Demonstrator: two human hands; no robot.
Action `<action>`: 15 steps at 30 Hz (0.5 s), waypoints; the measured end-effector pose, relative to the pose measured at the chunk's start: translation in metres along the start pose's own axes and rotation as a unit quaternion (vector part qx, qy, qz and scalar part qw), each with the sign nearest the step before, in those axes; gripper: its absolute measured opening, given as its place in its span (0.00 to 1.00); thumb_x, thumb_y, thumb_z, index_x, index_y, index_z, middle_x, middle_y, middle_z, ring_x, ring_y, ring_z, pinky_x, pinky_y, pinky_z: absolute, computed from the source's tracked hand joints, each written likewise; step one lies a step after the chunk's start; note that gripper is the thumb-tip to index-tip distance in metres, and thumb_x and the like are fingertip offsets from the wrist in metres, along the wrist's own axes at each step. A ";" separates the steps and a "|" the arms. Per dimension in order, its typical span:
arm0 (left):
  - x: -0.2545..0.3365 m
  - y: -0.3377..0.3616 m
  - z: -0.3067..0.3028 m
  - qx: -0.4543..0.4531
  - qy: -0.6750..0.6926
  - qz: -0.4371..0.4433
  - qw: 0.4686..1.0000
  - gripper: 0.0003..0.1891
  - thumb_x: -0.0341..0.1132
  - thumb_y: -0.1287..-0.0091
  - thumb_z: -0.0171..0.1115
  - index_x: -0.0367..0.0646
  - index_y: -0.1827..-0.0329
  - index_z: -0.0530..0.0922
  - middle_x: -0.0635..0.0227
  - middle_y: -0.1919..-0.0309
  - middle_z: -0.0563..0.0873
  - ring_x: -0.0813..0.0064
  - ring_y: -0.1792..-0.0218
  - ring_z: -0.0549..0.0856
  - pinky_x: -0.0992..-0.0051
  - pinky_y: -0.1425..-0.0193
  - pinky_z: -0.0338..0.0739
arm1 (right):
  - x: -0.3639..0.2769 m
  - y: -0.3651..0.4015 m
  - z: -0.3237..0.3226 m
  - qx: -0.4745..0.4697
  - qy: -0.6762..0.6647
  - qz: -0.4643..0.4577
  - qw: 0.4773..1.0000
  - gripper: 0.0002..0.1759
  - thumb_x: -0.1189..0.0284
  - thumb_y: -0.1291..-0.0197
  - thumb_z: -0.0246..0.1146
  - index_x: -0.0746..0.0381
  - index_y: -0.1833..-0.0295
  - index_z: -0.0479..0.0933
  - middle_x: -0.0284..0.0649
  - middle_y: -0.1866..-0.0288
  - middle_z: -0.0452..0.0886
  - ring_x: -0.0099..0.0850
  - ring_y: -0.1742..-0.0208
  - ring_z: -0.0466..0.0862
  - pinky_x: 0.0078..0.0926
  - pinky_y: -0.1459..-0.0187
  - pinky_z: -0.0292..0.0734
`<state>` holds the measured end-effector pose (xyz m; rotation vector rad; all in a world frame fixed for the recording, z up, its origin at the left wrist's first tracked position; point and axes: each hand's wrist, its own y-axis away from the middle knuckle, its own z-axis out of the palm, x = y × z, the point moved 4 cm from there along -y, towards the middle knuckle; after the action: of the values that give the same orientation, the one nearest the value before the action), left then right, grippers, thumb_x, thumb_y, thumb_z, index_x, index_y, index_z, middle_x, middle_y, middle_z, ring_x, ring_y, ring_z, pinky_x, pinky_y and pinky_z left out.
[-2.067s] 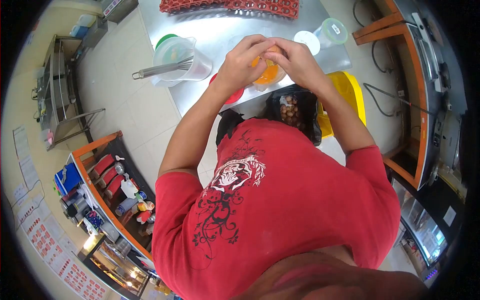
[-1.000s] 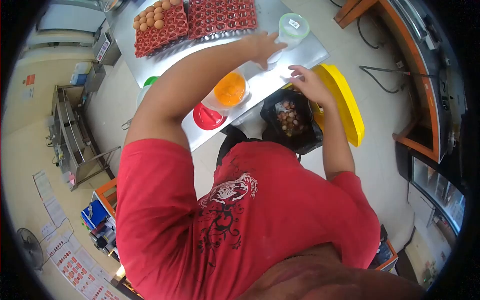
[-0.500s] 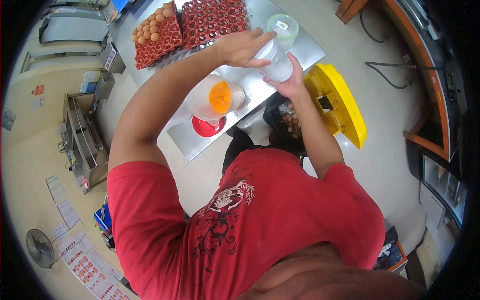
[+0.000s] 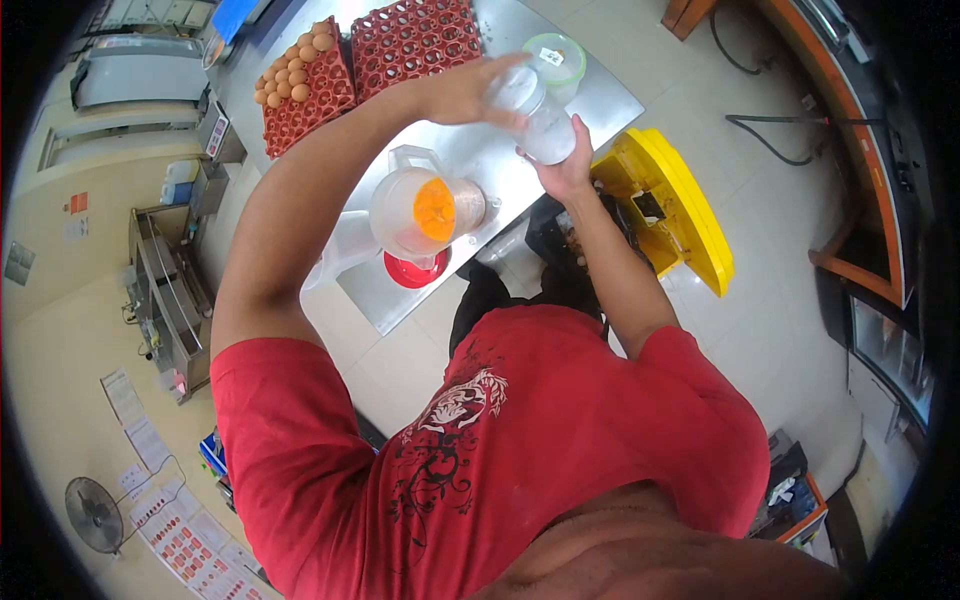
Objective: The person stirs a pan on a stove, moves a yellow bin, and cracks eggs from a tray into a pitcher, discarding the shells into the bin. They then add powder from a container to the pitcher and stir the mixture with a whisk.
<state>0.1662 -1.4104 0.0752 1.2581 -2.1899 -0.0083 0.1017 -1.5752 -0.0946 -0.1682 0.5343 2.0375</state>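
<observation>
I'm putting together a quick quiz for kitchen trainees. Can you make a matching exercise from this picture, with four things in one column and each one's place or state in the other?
Things
1. clear plastic jug
2. red egg tray with brown eggs
3. small clear plastic tub
4. yellow plastic bin

Places or states
A. off the steel table, on its right side
B. gripped by the left hand on top and the right hand below
C. holds orange liquid
D. on the table's far left end

Pairs: 1-C, 2-D, 3-B, 4-A
</observation>
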 end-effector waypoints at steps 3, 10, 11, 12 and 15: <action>0.011 0.001 0.002 -0.046 0.029 0.015 0.998 0.49 0.55 0.36 0.77 0.44 0.16 0.63 0.39 0.32 0.80 0.48 0.31 0.82 0.55 0.24 0.74 | 0.001 0.011 0.002 -0.016 0.007 0.034 0.999 0.36 0.42 0.21 0.42 0.57 0.25 0.72 0.43 0.31 0.82 0.43 0.34 0.81 0.50 0.44 0.76; -0.052 -0.015 0.022 -0.031 -0.004 -0.157 0.987 0.54 0.70 0.30 0.65 0.38 0.13 0.58 0.35 0.31 0.80 0.43 0.29 0.81 0.54 0.24 0.75 | -0.001 0.033 -0.025 0.032 -0.007 0.007 0.999 0.37 0.42 0.21 0.42 0.56 0.22 0.70 0.42 0.30 0.81 0.42 0.35 0.80 0.49 0.47 0.76; -0.067 -0.017 0.032 -0.048 -0.039 -0.155 0.986 0.55 0.71 0.30 0.64 0.38 0.13 0.58 0.34 0.29 0.78 0.43 0.27 0.80 0.53 0.22 0.73 | -0.001 0.038 -0.028 0.027 -0.011 0.012 0.999 0.37 0.42 0.21 0.42 0.56 0.22 0.71 0.42 0.30 0.81 0.42 0.35 0.80 0.49 0.47 0.76; -0.085 -0.020 0.044 -0.062 -0.073 -0.154 0.983 0.56 0.72 0.31 0.64 0.39 0.13 0.57 0.33 0.27 0.76 0.43 0.26 0.78 0.53 0.21 0.72 | -0.002 0.041 -0.030 0.022 -0.015 0.019 0.999 0.37 0.42 0.21 0.42 0.56 0.22 0.71 0.42 0.30 0.81 0.42 0.35 0.80 0.49 0.47 0.76; -0.101 -0.027 0.056 -0.073 -0.107 -0.119 0.984 0.56 0.72 0.31 0.64 0.45 0.10 0.53 0.36 0.21 0.70 0.41 0.22 0.73 0.52 0.17 0.68 | -0.004 0.043 -0.028 -0.013 -0.043 0.040 0.998 0.38 0.42 0.21 0.41 0.56 0.21 0.70 0.42 0.30 0.81 0.43 0.35 0.80 0.48 0.48 0.76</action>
<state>0.1961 -1.3614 -0.0290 1.4831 -2.1543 -0.4100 0.0637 -1.6084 -0.1053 -0.0751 0.4674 2.1193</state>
